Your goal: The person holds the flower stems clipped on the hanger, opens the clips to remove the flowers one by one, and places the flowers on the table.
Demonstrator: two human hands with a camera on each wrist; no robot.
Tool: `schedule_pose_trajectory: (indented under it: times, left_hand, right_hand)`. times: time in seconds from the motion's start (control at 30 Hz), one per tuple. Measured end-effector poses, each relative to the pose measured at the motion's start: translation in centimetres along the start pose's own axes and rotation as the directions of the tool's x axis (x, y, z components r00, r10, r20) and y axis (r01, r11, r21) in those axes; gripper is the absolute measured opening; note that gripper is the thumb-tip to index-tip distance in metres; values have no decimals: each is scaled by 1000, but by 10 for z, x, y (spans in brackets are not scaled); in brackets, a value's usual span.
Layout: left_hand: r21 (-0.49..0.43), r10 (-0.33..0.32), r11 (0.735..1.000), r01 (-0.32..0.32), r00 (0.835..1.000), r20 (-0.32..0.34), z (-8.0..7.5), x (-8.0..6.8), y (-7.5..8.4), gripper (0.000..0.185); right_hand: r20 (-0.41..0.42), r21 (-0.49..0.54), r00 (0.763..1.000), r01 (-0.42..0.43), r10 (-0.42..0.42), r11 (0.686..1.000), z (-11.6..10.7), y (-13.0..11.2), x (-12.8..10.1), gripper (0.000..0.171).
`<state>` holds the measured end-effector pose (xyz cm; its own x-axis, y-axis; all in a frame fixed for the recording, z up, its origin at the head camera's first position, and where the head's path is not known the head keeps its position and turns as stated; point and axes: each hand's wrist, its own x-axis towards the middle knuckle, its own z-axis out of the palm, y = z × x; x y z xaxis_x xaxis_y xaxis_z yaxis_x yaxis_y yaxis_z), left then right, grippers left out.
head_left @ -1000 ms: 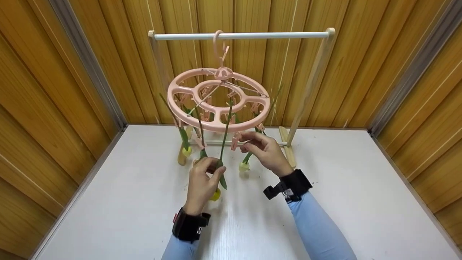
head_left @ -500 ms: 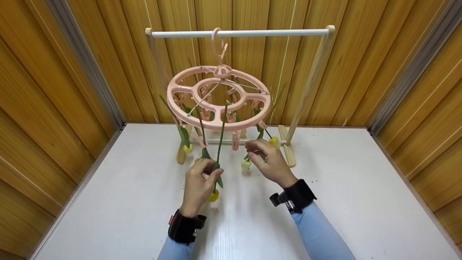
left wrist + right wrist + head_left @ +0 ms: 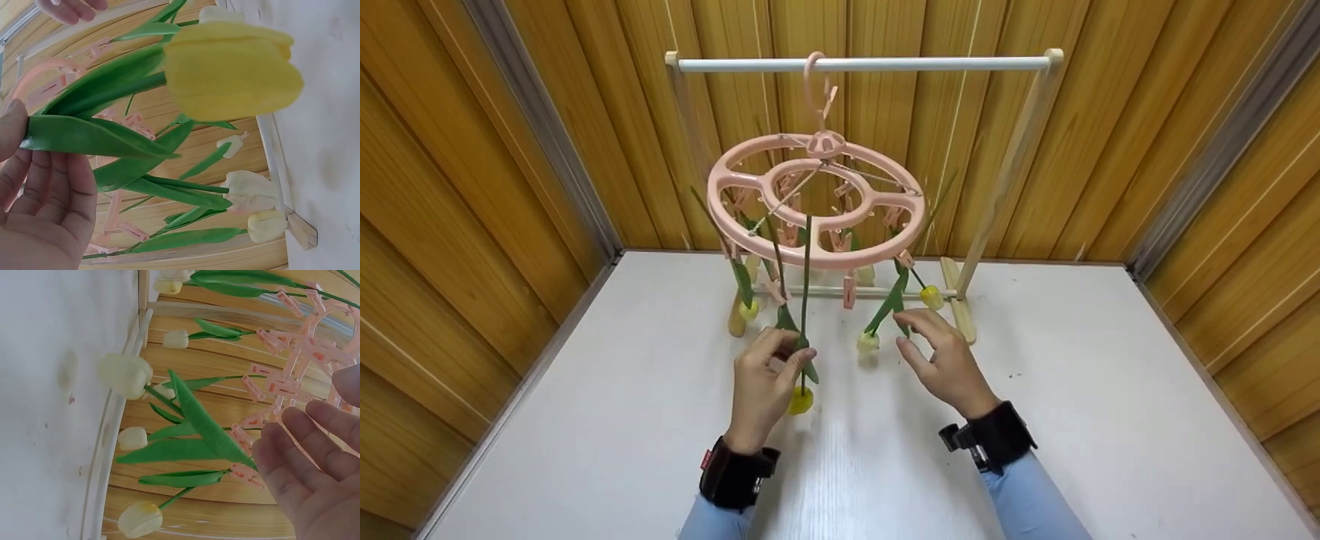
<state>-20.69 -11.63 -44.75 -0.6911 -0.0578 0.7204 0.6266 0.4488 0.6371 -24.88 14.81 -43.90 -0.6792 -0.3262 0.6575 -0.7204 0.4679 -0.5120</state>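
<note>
Fingers of the right hand have let go of the clip and spread loose; the left hand pinches the freed tulip below the hanger.

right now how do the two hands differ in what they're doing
The left hand pinches the stem of the yellow tulip, which hangs head down from the pink clip hanger; the right hand holds nothing. The left hand's fingers curl round the stem; the right hand's fingers are spread and relaxed beside the pale tulip. Both wear black wrist straps and hover over the white table.
</note>
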Motion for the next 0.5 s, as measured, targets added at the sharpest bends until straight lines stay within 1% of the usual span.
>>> schedule_pose_trajectory:
  times: [0.23,0.37,0.5]
  left_hand:
    - [-10,33,999,-33,999,-34,-5,-1,2,12]
    - [-17,57,998,-58,997,-60,-10,0,3,12]
    - [-21,60,998,-62,995,-81,-14,1,2,13]
  right_hand:
    - [-9,-19,1000,-23,23,1000,4,1,-13,32]
    - [-14,-33,1000,-20,19,999,8,4,-18,32]
    - [-17,-36,1000,-16,16,999,11,7,-22,32]
